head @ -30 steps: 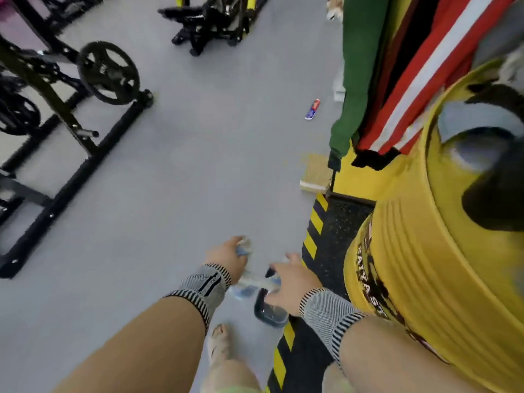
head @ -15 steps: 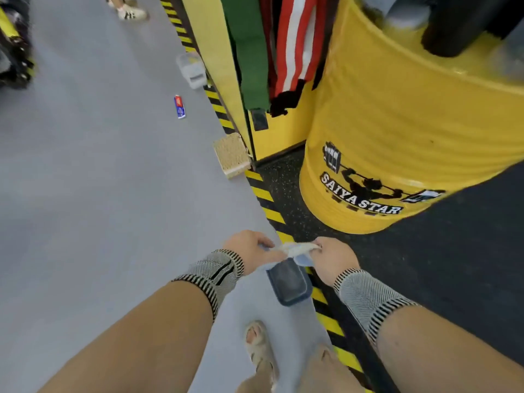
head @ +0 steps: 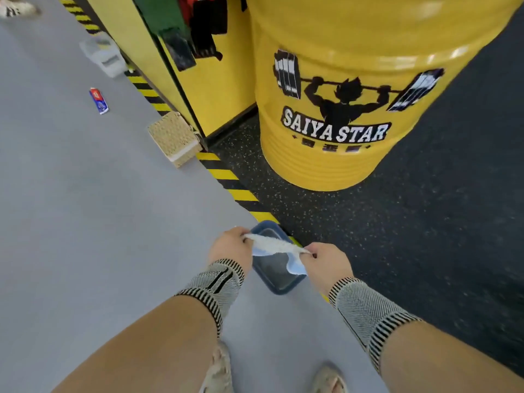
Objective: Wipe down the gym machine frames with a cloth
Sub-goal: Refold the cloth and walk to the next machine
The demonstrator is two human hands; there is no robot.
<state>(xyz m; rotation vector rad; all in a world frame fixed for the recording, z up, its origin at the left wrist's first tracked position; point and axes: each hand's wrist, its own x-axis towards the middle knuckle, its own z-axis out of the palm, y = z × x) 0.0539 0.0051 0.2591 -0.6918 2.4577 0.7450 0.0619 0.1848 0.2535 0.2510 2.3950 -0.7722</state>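
Cloth [head: 276,246] twisted beside "SAIYA STAR" drum [head: 354,89].

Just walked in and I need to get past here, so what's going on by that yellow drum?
A person is standing on the grey floor, holding a twisted white cloth stretched between both hands. The left hand grips one end and the right hand grips the other, directly above a small blue basin on the floor, as if wringing it out. The yellow drum stands just beyond, on the dark mat. No gym machine frame is in view, so wiping has not begun here.
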